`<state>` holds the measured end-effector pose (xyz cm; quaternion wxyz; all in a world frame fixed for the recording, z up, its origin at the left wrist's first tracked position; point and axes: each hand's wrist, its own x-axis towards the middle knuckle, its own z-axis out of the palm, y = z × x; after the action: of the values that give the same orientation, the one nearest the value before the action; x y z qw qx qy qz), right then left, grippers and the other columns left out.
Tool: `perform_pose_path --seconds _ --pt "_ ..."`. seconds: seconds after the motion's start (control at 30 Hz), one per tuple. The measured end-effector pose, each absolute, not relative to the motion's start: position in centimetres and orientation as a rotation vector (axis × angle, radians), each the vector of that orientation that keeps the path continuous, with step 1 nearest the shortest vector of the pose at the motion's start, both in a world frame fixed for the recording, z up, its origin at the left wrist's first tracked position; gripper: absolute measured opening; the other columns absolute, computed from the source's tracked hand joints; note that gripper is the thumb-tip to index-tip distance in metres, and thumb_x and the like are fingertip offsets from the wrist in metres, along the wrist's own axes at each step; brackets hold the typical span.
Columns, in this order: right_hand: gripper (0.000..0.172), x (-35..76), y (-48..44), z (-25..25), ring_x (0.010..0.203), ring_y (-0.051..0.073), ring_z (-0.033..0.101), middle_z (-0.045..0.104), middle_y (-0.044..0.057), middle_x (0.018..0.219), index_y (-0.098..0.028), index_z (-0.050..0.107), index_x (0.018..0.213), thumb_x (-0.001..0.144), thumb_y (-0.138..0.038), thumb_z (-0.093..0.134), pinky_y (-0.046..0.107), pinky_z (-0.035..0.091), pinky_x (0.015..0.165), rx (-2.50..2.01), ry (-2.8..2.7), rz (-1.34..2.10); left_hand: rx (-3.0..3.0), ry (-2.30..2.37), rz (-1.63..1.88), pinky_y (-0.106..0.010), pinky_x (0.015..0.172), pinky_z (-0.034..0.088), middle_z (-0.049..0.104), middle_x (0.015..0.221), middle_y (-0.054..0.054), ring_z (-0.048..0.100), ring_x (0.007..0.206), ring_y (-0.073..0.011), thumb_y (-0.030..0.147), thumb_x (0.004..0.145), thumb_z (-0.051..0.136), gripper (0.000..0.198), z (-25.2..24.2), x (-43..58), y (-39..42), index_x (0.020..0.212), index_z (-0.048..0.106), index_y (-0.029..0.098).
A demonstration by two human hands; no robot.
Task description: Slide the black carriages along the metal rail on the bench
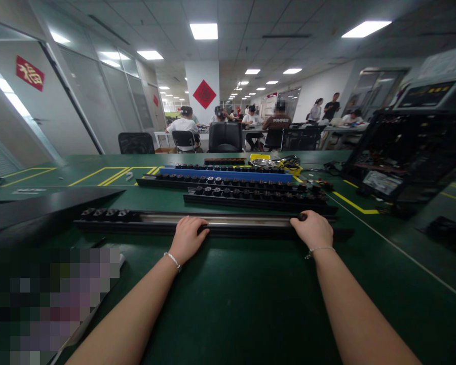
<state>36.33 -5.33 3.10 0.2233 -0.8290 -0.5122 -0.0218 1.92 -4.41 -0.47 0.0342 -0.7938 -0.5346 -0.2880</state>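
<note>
A long black rail (247, 230) with a shiny metal channel lies crosswise on the green table in front of me. Several black round parts (105, 215) sit in a row at its left end. My left hand (188, 235) is closed over the rail near its middle, fingers on the far side and thumb on the near side. Toward the rail's right end, my right hand (314, 230) pinches a small black part (301, 216) between thumb and fingers, just above the channel. My fingers partly cover this part.
Behind the rail lie more black racks (251, 202) with round parts and a blue rack (228, 174). An open black machine case (387, 152) stands at right. A metal dish (263, 163) and cables are at the back. A dark panel (53, 205) lies at left. People sit farther off.
</note>
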Motion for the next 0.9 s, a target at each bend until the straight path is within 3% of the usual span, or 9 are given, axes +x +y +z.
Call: perform_pose_path --seconds 0.9 --pt "0.049 37.7 -5.0 3.2 0.100 0.030 0.057 0.065 0.013 0.106 -0.014 0.064 0.107 0.069 -0.043 0.049 0.040 0.044 0.082 -2.352 -1.316 -0.009 -2.444 -1.636 -0.869 -0.043 0.094 0.037 0.068 0.093 -0.003 0.057 0.095 -0.0222 0.029 0.081 0.057 0.016 -0.5 1.8 -4.4 0.094 0.062 0.022"
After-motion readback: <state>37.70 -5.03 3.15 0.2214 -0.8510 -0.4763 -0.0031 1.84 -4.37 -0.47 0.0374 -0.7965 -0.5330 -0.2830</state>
